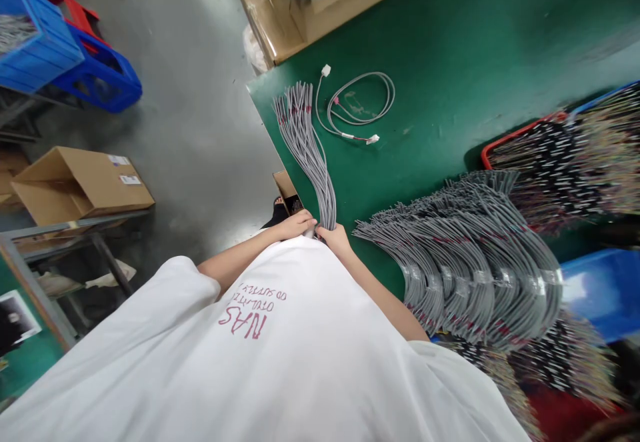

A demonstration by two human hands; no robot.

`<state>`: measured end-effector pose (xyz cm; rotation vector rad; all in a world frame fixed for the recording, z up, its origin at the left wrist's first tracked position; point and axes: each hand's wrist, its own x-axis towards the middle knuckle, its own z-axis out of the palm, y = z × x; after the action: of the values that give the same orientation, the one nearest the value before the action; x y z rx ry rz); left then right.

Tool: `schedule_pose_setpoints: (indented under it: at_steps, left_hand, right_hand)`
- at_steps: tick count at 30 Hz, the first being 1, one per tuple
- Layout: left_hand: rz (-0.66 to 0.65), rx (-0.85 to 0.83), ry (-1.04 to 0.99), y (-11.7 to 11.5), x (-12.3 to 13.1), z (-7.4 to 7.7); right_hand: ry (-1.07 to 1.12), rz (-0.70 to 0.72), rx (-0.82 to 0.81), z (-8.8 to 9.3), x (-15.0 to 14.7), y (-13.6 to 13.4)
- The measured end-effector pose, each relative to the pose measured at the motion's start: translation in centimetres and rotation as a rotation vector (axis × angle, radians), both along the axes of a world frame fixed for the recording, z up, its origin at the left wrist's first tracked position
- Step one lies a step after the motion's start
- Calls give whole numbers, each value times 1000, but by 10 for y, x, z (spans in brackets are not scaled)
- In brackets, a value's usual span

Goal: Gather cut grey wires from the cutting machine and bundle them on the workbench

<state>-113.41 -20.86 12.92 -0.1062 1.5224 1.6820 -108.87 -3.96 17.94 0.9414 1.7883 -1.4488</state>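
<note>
A loose bundle of grey cables (pixel 313 155) lies along the table's left edge, its far ends fanned out and marked with dark red. Its near end runs down to my body. My right hand (pixel 336 237) is closed around that near end, against my white shirt. Just to the left, my left hand (pixel 299 224) has its fingers bent together, with the fingertips meeting those of the right. What the left fingers pinch is too small and partly hidden. Beyond the bundle, a coiled grey cable (pixel 393 95) with white connectors rests on the green table (pixel 430 49).
Several tied bundles of grey cables (pixel 470 262) are heaped on the right. Behind them stands a red-rimmed tray (pixel 523 137) of thin wires, with a blue bin (pixel 603 289) nearby. A cardboard box (pixel 285 25) sits at the far edge. Another carton (pixel 95 185) is on a left-hand rack.
</note>
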Motion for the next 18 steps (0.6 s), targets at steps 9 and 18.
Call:
schedule_pose_setpoints:
  at_steps: [9, 18]
  left_hand:
    - [7, 39, -19, -27, -10, -1]
    - [73, 81, -141, -34, -12, 9]
  right_hand:
    - [2, -49, -29, -1, 0, -2]
    - [10, -49, 5, -1, 1, -3]
